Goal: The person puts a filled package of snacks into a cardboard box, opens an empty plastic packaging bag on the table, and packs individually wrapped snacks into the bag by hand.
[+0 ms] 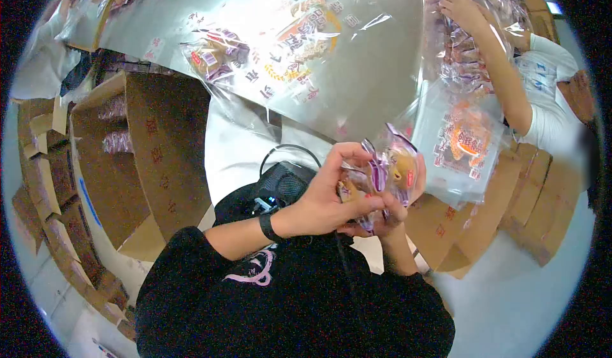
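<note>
In front of my chest, my left hand (328,195) and my right hand (396,218) are close together, each closed on small packaged breads in clear and purple wrappers. One wrapped bread (357,186) is between the thumb and fingers of my left hand. Another wrapped bread (403,170), with a small red label, stands upright against the palm of my right hand. The fingers cover part of the wrappers, so the exact number of packs is unclear. Up on the metal table, a clear plastic bag (217,55) has several similar packs in it.
Printed clear bags (306,33) lie on the metal table (376,78). A stack of printed bags (456,148) is at the right. Beyond it, a co-worker's hand (462,7) touches packed breads. Cardboard boxes (166,154) stand at left, and others (446,230) at lower right.
</note>
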Demonstrator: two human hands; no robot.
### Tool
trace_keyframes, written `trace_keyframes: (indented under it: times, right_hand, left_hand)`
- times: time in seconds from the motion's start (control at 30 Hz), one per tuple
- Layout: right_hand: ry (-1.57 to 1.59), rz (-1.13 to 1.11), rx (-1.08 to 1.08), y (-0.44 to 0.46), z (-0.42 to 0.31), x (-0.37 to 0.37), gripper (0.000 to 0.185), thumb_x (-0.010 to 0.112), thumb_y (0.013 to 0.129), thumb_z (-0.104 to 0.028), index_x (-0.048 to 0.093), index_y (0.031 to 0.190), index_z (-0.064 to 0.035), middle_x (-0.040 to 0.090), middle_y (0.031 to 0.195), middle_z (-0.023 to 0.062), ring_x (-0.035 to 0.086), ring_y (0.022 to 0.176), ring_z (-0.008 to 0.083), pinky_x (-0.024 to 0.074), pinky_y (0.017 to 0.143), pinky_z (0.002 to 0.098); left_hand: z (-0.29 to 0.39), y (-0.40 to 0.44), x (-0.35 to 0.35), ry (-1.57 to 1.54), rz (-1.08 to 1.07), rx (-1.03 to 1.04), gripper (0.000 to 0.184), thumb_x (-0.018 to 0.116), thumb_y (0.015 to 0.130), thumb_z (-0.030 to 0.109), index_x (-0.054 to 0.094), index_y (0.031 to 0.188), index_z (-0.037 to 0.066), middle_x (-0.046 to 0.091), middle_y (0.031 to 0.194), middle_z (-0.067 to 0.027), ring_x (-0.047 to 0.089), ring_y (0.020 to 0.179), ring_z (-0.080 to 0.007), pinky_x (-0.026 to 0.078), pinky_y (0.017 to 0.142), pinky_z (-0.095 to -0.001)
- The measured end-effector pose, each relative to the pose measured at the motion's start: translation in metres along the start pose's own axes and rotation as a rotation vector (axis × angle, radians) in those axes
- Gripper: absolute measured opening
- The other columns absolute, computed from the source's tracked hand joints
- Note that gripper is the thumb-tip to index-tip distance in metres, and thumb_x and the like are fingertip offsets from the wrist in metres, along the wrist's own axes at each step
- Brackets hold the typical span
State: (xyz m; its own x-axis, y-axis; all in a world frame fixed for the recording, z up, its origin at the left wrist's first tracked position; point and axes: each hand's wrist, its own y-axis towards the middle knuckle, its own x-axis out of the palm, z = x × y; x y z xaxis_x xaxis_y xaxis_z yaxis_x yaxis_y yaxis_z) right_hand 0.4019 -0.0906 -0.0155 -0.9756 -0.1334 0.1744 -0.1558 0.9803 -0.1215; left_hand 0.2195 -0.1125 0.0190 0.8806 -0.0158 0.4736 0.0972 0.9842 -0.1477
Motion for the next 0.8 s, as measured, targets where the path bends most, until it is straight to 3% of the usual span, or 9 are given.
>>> trace_keyframes:
  times: [0.13, 0.23, 0.3, 0.4, 0.47, 0.5, 0.57, 0.67, 0.8]
  right_hand:
    - [-0.341, -0.017, -0.501, 0.011, 0.01, 0.005, 0.089, 0.083, 0.08, -0.038, 0.037, 0.153, -0.0157, 0.034, 0.155, 0.0254, 0.044, 0.139, 0.043, 0.0418, 0.112, 0.0545]
    - [-0.678, -0.067, -0.543, -0.001, 0.01, -0.01, 0.052, 0.078, 0.087, -0.033, 0.059, 0.135, -0.024, 0.027, 0.16, 0.0281, 0.04, 0.142, 0.0469, 0.0428, 0.111, 0.0544]
    - [-0.566, -0.016, -0.54, -0.002, 0.012, -0.011, 0.044, 0.074, 0.09, -0.029, 0.062, 0.132, -0.022, 0.029, 0.158, 0.0288, 0.04, 0.142, 0.0469, 0.0433, 0.11, 0.0546]
    - [-0.488, 0.03, -0.621, 0.008, 0.01, -0.015, 0.05, 0.074, 0.089, -0.03, 0.059, 0.136, -0.0175, 0.034, 0.155, 0.0294, 0.039, 0.142, 0.0462, 0.0436, 0.11, 0.055]
    - [-0.166, 0.091, -0.38, 0.014, 0.006, -0.029, 0.067, 0.075, 0.086, -0.034, 0.048, 0.143, -0.0122, 0.036, 0.155, 0.0275, 0.041, 0.142, 0.0425, 0.0425, 0.111, 0.0534]
    - [0.006, 0.144, -0.276, 0.017, 0.004, -0.037, 0.076, 0.076, 0.084, -0.036, 0.043, 0.147, -0.0095, 0.037, 0.155, 0.0265, 0.041, 0.141, 0.0407, 0.042, 0.112, 0.0526]
    - [-0.185, 0.147, -0.418, 0.026, 0.008, -0.049, 0.085, 0.077, 0.079, -0.033, 0.038, 0.15, -0.0071, 0.04, 0.153, 0.0225, 0.046, 0.138, 0.0357, 0.0457, 0.109, 0.048]
    - [-0.287, 0.133, -0.487, 0.036, 0.004, -0.047, 0.09, 0.078, 0.076, -0.032, 0.036, 0.151, -0.0047, 0.041, 0.153, 0.0206, 0.047, 0.138, 0.0325, 0.0452, 0.111, 0.0463]
    - [-0.424, 0.045, -0.563, 0.044, 0.001, -0.032, 0.081, 0.081, 0.08, -0.045, 0.047, 0.143, -0.0063, 0.037, 0.156, 0.0302, 0.038, 0.145, 0.042, 0.0311, 0.118, 0.0539]
  left_hand:
    - [0.0, -0.001, -0.002, -0.038, -0.098, -0.121, 0.065, 0.076, 0.094, 0.018, 0.03, 0.139, 0.008, 0.043, 0.125, -0.0094, 0.056, 0.102, -0.017, 0.053, 0.083, -0.0303]
    - [-0.015, 0.004, -0.011, 0.315, -0.151, 0.069, 0.073, 0.074, 0.096, 0.032, 0.025, 0.142, 0.003, 0.039, 0.13, -0.0133, 0.056, 0.104, -0.0245, 0.05, 0.096, -0.0384]
    - [-0.014, 0.003, -0.013, 0.42, -0.16, 0.086, 0.079, 0.073, 0.096, 0.039, 0.023, 0.144, 0.0, 0.04, 0.133, -0.0163, 0.057, 0.108, -0.029, 0.046, 0.103, -0.0429]
    - [0.014, 0.009, -0.011, 0.379, -0.215, -0.068, 0.084, 0.074, 0.095, 0.04, 0.024, 0.147, -0.002, 0.048, 0.134, -0.0213, 0.059, 0.113, -0.0324, 0.045, 0.105, -0.0436]
    - [0.051, 0.025, -0.016, 0.556, -0.25, -0.165, 0.083, 0.077, 0.092, 0.037, 0.031, 0.148, -0.003, 0.06, 0.129, -0.025, 0.061, 0.117, -0.0333, 0.046, 0.104, -0.0418]
    - [0.046, 0.032, -0.024, 0.625, -0.151, -0.011, 0.071, 0.079, 0.088, 0.03, 0.045, 0.142, 0.0, 0.062, 0.124, -0.0209, 0.064, 0.11, -0.0336, 0.048, 0.1, -0.0428]
    - [0.04, 0.047, -0.04, 1.084, 0.152, 0.244, 0.066, 0.085, 0.08, 0.029, 0.057, 0.136, 0.006, 0.063, 0.124, -0.0128, 0.061, 0.112, -0.0305, 0.049, 0.096, -0.0422]
    - [0.031, 0.06, -0.052, 1.558, 0.152, 0.225, 0.059, 0.083, 0.077, 0.03, 0.063, 0.129, 0.009, 0.064, 0.115, -0.0128, 0.061, 0.103, -0.0328, 0.051, 0.088, -0.0415]
    - [0.008, 0.062, -0.061, 1.68, 0.21, 0.33, 0.029, 0.078, 0.077, 0.017, 0.071, 0.103, 0.007, 0.064, 0.094, -0.0078, 0.06, 0.091, -0.0291, 0.05, 0.078, -0.0398]
